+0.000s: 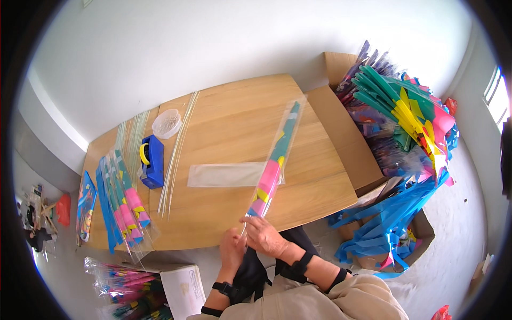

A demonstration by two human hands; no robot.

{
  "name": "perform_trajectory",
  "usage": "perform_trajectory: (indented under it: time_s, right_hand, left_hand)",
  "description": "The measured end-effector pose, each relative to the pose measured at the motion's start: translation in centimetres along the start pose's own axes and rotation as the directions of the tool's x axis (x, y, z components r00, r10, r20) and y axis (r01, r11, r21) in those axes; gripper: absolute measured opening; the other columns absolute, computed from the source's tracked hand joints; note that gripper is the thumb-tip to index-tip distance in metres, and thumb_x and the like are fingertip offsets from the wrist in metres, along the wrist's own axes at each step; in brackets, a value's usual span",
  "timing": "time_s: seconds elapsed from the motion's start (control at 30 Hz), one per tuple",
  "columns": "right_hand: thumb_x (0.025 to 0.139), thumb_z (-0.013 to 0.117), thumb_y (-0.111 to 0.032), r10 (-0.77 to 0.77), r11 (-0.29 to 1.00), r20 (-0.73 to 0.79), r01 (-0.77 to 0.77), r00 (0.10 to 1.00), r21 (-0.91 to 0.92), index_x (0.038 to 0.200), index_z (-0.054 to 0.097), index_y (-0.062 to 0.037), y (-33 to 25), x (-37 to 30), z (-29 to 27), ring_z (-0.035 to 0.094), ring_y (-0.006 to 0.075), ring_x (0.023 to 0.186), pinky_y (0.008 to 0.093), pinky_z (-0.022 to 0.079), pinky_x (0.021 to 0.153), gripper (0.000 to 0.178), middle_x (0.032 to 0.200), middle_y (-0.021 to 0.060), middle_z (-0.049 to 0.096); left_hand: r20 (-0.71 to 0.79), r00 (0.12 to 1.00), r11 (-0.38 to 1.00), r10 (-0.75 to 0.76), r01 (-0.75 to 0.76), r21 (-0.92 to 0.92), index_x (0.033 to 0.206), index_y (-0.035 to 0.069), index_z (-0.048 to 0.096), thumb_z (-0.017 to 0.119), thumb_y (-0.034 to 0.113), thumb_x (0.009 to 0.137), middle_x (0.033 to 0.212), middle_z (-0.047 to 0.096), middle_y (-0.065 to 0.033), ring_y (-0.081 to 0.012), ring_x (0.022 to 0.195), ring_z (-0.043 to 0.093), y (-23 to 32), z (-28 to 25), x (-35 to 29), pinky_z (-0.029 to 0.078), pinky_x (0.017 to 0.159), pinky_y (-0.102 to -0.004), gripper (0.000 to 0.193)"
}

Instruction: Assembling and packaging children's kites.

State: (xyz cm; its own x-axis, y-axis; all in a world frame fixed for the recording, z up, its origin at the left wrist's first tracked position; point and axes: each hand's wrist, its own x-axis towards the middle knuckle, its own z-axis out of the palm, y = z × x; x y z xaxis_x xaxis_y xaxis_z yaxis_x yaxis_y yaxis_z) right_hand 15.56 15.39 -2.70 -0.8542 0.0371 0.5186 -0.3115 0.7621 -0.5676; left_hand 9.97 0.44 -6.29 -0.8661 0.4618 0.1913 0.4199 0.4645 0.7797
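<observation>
A long clear plastic sleeve with a rolled teal, pink and yellow fabric inside, a bagged fabric roll (271,170), lies slantwise over the table's near edge. Its near end is between my hands. My left hand (233,248) has its fingers closed on the sleeve's open-looking end, and my right hand (266,238) pinches the sleeve just above, close to the blue tip of the fabric. Under the roll, a flat empty-looking plastic sleeve (224,175) rests crosswise on the wooden table (234,120).
Several bagged rolls (125,200) lie at the table's left, near a blue tape dispenser (154,164), a clear round bowl (166,124) and thin pale rods (177,154). A cardboard box (341,133) piled with colourful fabric stands right. Blue fabric strips (392,224) spill from another box.
</observation>
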Motion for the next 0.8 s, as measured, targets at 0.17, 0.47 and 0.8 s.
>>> perform_trajectory:
  time_s: [0.17,0.47,0.8]
  right_hand:
    - [0.073,0.064,-0.007,-0.065,0.998,0.025,0.064,0.998,0.013,0.094,0.058,0.0023,1.0,1.2,-0.7,0.059,0.0354,0.098,0.0421,0.049,0.088,0.024,0.104,0.018,0.06]
    - [0.079,0.061,-0.003,0.438,0.881,-0.319,-0.472,0.84,-0.031,0.095,0.056,-0.0013,1.4,-1.8,0.9,0.057,0.0395,0.092,0.0445,0.049,0.078,0.017,0.092,0.0196,0.057]
    - [0.075,0.061,0.003,0.258,0.966,-0.033,-0.257,0.966,0.033,0.093,0.059,0.0007,4.1,-1.5,3.0,0.057,0.0393,0.11,0.0423,0.049,0.092,0.018,0.117,0.0179,0.059]
  left_hand:
    - [0.044,0.973,0.963,-0.226,0.23,-0.139,0.083,-0.002,0.062,0.059,0.01,0.09,0.063,0.063,-0.0124,-0.0203,0.054,0.063,-0.7,0.0,0.8,0.048,0.049,-0.0328,0.014]
    - [0.343,0.827,0.657,-0.446,0.563,-0.501,0.089,-0.002,0.066,0.058,0.017,0.096,0.077,0.07,-0.0118,-0.0147,0.06,0.066,-3.4,-0.8,-1.0,0.049,0.047,-0.0231,0.023]
    - [0.541,0.691,0.207,-0.48,0.688,-0.695,0.099,-0.006,0.062,0.052,0.017,0.098,0.088,0.069,-0.0144,-0.0239,0.075,0.071,-0.7,2.4,1.7,0.06,0.065,-0.0347,0.025]
